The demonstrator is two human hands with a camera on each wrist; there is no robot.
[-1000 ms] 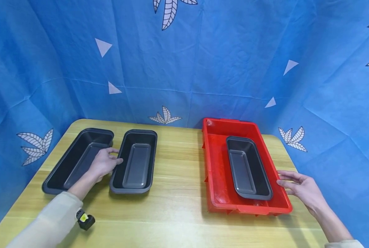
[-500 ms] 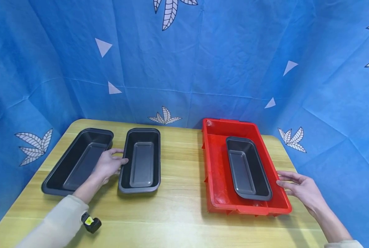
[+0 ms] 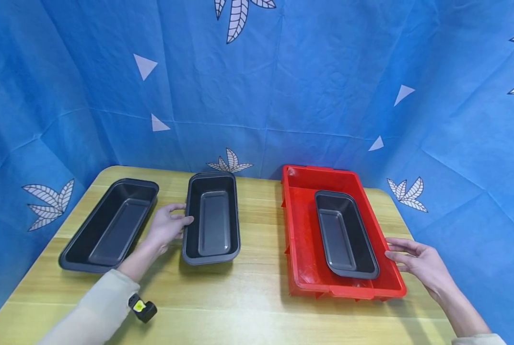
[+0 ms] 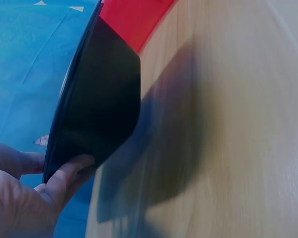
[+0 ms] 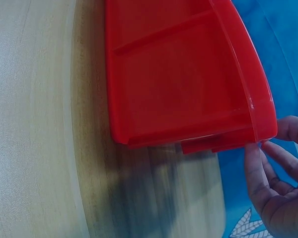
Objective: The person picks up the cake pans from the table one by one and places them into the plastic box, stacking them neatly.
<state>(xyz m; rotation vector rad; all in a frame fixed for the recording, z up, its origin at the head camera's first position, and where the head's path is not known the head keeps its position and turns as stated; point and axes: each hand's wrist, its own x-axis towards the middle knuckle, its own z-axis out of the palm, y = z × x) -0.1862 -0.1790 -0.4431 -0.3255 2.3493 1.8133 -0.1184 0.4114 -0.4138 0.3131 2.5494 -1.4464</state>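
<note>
A dark metal loaf pan (image 3: 214,223) hangs just above the table near its middle. My left hand (image 3: 168,225) pinches its left rim, with the thumb over the edge and fingers against the outer wall; the left wrist view shows the pan's dark side (image 4: 97,94) and its shadow on the wood. On the right, my right hand (image 3: 421,263) holds the right rim of a red plastic tray (image 3: 300,230). The right wrist view has those fingertips (image 5: 254,158) at the rim's edge. Inside the tray lies a second loaf pan (image 3: 339,235).
Another dark loaf pan (image 3: 114,230) rests at the left of the wooden table (image 3: 248,302), left of my left hand. A blue patterned cloth (image 3: 257,96) hangs behind the table and at both sides. A small black device (image 3: 142,308) is on my left sleeve.
My left hand has carried its loaf pan to the right, away from the left pan, and slightly up. My right hand, the red tray and the pan inside it stay put.
</note>
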